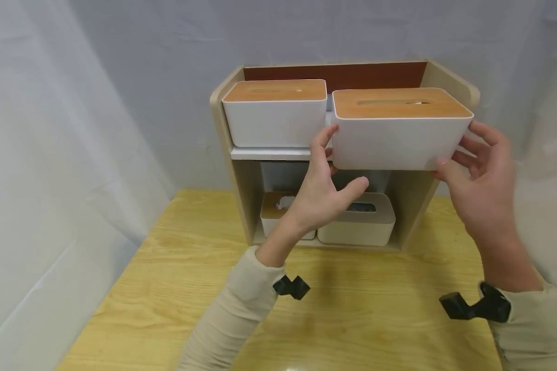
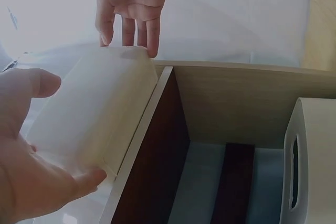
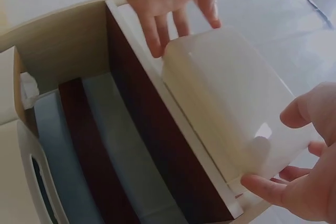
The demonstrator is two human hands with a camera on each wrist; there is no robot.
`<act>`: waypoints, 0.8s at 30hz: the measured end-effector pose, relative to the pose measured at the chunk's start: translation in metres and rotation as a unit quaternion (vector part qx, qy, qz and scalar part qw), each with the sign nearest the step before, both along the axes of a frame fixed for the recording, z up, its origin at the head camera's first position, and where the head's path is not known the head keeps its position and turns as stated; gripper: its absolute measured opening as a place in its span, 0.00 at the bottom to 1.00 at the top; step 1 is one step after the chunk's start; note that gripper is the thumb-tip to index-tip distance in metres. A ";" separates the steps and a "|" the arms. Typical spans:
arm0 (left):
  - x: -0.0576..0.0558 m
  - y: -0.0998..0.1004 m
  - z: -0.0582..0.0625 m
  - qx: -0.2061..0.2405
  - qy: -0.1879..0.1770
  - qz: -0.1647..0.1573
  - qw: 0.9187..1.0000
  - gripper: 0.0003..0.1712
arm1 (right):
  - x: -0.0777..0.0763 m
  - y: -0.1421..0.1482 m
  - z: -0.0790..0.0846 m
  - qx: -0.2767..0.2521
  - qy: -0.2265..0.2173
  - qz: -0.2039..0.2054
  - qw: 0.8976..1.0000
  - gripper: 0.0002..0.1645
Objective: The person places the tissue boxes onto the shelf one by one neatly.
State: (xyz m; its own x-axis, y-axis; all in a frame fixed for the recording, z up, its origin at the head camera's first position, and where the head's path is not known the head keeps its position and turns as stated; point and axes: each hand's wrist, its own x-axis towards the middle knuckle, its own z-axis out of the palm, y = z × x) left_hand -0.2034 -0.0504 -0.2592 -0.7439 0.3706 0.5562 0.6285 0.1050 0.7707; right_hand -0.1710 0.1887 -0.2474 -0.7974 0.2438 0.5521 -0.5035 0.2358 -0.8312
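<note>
A white tissue box (image 1: 401, 141) with a wooden lid is between my two hands, jutting forward at the right side of the upper shelf. My right hand (image 1: 487, 175) grips its right end, thumb on the lower front corner and fingers round the side. At the left end, my left hand (image 1: 322, 188) touches the box with extended fingers, its thumb spread away below the front. Both wrist views show the box's pale underside, with the left hand (image 2: 47, 166) and right hand (image 3: 302, 171) at opposite ends.
A second wooden-lidded tissue box (image 1: 278, 121) stands on the upper shelf's left. Below, a smaller wooden-lidded box (image 1: 270, 221) with tissue showing and a beige box (image 1: 357, 234) sit inside the shelf unit (image 1: 247, 201). The unit stands on a wooden table (image 1: 190, 247) before white curtains.
</note>
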 end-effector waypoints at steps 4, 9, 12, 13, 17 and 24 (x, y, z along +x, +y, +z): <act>-0.001 -0.001 -0.002 -0.025 0.026 0.040 0.999 0.53 | -0.002 -0.004 -0.002 0.045 -0.004 -0.040 0.998 0.37; -0.002 -0.002 -0.002 -0.069 0.048 0.107 0.991 0.52 | -0.007 -0.008 0.000 0.103 -0.031 -0.071 0.992 0.37; -0.003 -0.002 0.000 -0.084 0.056 0.129 0.986 0.51 | -0.011 -0.007 0.002 0.138 -0.053 -0.071 0.986 0.39; -0.004 -0.002 0.000 -0.087 0.058 0.135 0.985 0.50 | -0.012 -0.007 0.002 0.147 -0.059 -0.068 0.985 0.40; -0.006 -0.001 0.003 -0.099 0.064 0.148 0.982 0.49 | -0.018 -0.006 0.004 0.165 -0.070 -0.053 0.982 0.41; -0.013 0.002 0.005 -0.154 0.064 0.183 0.969 0.43 | -0.024 -0.006 0.004 0.182 -0.089 -0.038 0.979 0.40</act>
State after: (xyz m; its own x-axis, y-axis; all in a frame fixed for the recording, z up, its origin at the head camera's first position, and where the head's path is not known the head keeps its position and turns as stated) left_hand -0.2165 -0.0483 -0.2542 -0.7892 0.2582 0.5572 0.5938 0.5523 0.5852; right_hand -0.1954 0.1831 -0.2431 -0.8758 0.1198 0.4676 -0.3278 0.5635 -0.7583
